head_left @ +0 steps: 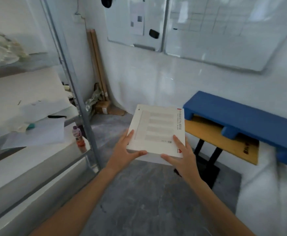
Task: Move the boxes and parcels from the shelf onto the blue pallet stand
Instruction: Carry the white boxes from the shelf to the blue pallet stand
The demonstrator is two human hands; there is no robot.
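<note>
Both hands grip the white box [158, 130] by its near edge, left hand [124, 153] and right hand [181, 157] at the corners, box sticking out past the fingertips.

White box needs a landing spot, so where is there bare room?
The blue pallet stand shows a bare top, from its near left corner back along the wall. Both hands hold the white box. The shelf is crowded with papers and a bottle.
</note>
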